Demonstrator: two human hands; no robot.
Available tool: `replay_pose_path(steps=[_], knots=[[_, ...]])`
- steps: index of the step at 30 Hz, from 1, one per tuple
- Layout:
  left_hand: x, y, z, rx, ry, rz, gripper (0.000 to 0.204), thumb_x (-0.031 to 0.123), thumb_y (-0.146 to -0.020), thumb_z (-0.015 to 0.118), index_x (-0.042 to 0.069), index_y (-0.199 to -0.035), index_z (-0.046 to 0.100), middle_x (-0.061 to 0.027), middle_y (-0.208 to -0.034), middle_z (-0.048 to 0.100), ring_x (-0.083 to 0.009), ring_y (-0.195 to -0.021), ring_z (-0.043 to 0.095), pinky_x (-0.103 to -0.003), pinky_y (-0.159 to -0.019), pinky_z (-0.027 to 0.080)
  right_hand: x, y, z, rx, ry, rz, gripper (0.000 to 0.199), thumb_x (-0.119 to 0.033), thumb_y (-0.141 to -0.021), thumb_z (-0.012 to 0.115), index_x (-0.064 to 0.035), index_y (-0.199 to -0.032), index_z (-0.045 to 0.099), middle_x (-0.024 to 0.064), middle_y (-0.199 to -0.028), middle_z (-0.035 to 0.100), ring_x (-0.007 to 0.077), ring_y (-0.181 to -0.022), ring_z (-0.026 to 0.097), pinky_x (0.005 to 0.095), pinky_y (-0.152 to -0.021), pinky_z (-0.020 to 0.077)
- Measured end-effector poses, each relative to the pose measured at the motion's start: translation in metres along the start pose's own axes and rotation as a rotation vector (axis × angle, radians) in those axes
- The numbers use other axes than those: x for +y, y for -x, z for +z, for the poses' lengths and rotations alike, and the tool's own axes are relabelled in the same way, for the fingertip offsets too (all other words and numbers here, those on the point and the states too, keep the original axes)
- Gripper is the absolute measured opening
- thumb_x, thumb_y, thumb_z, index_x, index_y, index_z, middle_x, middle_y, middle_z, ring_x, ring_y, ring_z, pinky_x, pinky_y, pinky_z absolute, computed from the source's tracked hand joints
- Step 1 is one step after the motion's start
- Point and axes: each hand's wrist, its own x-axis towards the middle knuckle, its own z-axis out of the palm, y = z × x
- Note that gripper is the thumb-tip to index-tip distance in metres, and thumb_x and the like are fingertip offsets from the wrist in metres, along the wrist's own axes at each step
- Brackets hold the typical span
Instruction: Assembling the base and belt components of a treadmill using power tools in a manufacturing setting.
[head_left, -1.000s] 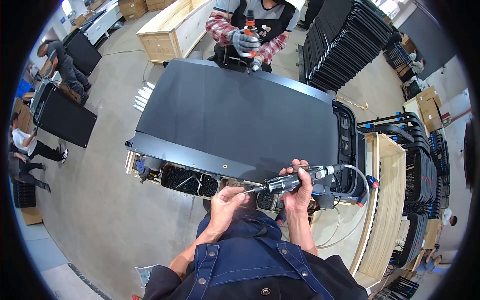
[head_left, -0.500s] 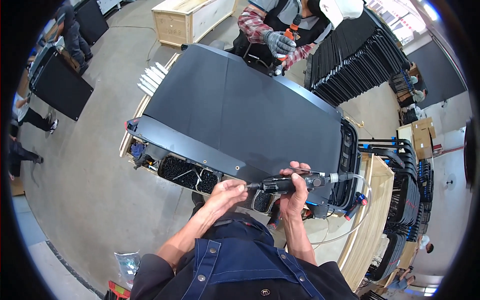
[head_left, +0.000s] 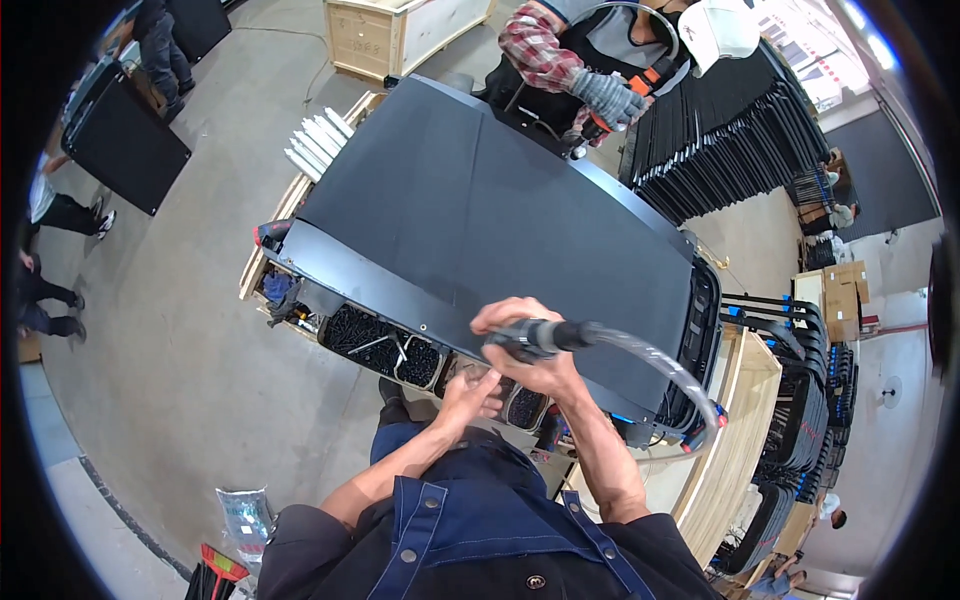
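Workshop bench w/ large black panel (head_left: 500,220) lying flat, screw trays (head_left: 385,350) under its near edge. L hand (head_left: 470,392) sits over trays, fingers curled; contents can't tell. R hand (head_left: 535,345) fisted around black power screwdriver (head_left: 540,335) at panel's near edge, long axis approx horizontal, hose end pointing right.

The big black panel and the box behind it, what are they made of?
The black panel looks like matte plastic or coated metal: flat, even, barely any shine; which one isn't clear. The box looks like bare pale wood, with board edges and corner battens showing.
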Motion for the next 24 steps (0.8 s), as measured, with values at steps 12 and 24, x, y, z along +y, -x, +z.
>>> replay_pose_path(steps=[12, 24], knots=[[-0.039, -0.044, 0.004, 0.276, -0.279, 0.569, 0.038, 0.027, -0.088, 0.074, -0.007, -0.103, 0.066, -0.0123, -0.094, 0.072, -0.0162, -0.090, 0.068, -0.032, -0.080, 0.054, -0.001, -0.003, -0.002, -0.308, -0.018, -0.084, 0.038, 0.007, -0.071, 0.073, -0.0016, -0.108, 0.067, 0.0112, -0.110, 0.072, 0.0214, -0.104, 0.069, 0.0351, -0.092, 0.0548], [-0.033, -0.026, 0.028, 0.255, 0.022, 0.426, 0.055, 0.038, -0.082, 0.086, -0.007, -0.105, 0.063, -0.0098, -0.090, 0.069, -0.0155, -0.079, 0.067, -0.030, -0.074, 0.056, 0.026, 0.020, -0.018, 0.194, -0.248, -0.002, 0.041, 0.009, -0.079, 0.073, -0.0023, -0.115, 0.056, 0.0149, -0.110, 0.068, 0.0259, -0.103, 0.070, 0.0407, -0.089, 0.0585]])
